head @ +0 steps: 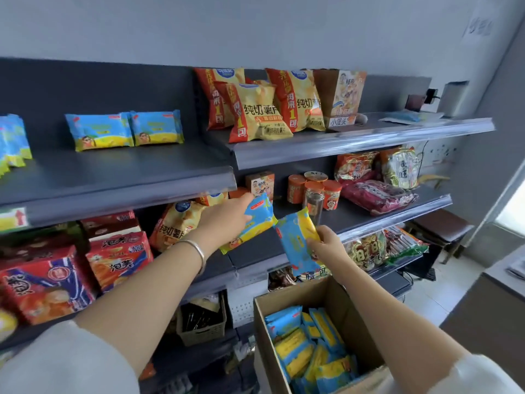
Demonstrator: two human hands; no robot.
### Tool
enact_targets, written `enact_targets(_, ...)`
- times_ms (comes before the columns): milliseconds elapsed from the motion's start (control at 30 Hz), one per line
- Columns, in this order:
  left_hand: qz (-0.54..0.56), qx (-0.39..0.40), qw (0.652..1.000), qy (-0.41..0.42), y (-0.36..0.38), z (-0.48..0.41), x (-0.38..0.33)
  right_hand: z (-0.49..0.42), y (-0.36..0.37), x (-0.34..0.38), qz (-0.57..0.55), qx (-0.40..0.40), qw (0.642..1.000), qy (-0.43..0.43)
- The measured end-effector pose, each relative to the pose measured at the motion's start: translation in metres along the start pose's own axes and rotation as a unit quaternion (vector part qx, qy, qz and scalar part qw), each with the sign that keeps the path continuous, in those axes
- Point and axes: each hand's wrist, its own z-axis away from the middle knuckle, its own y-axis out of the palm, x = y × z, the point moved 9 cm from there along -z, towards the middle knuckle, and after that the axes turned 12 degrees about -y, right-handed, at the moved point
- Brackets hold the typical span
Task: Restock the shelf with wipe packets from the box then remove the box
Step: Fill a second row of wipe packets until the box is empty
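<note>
Sleeves point(56, 362) low in shot, both arms out over the box point(292, 297); it stands open under the right arm, in front of the lower shelves, with spare packets point(309, 351) crammed in on edge; plenty to go, so removing it looks a long way off. Left hand point(224, 214), bangle point(199, 251) on the wrist, reaches ahead and grips one packet point(255, 220) by its near end, face up, far end leading; I'd say that's so it can go onto a shelf front-first. Right hand point(326, 243) clasps a second packet point(295, 237) by its right edge, holding it nearly upright just above the box; probably next in line, held ready rather than placed. Those two sit just beside each other; touching or not, I can't tell. Up on the top shelf point(127, 177), a shelved pair point(127, 130) stands side by side, faces out for shoppers, with more at the far left point(14, 140); bare shelf lies between those groups and on towards the crisp bags point(255, 112); my guess is that's the destination. Both hands are level with the middle shelf, so a lift up and left is called for; the risk is toppling the standing pair.
</note>
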Motion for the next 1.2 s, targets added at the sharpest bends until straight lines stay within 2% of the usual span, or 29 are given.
enact_targets(267, 0.077, -0.11, 0.991, -0.009, -0.1, 0.038, 0.085, 0.013, 0.04, 0.135, -0.139, -0.09, 0.98, -0.109)
enact_targets(500, 0.083, -0.189, 0.976, -0.07, -0.183, 0.038, 0.155, -0.021, 0.081, 0.234, -0.216, -0.075, 0.96, -0.159)
enact_targets(700, 0.091, -0.191, 0.966, -0.147, -0.207, -0.005, 0.231, -0.079, 0.132, 0.295, -0.309, -0.02, 0.933, -0.183)
enact_targets(833, 0.065, -0.183, 0.964, -0.183, -0.211, -0.046, 0.267, -0.131, 0.155, 0.32, -0.331, -0.015, 0.922, -0.201)
enact_targets(1000, 0.026, -0.163, 0.966, -0.2, -0.202, -0.097, 0.291, -0.201, 0.198, 0.323, -0.31, 0.0, 0.94, -0.146)
enact_targets(1200, 0.01, -0.146, 0.971, -0.19, -0.186, -0.144, 0.315, -0.252, 0.244, 0.318, -0.298, -0.013, 0.946, -0.127)
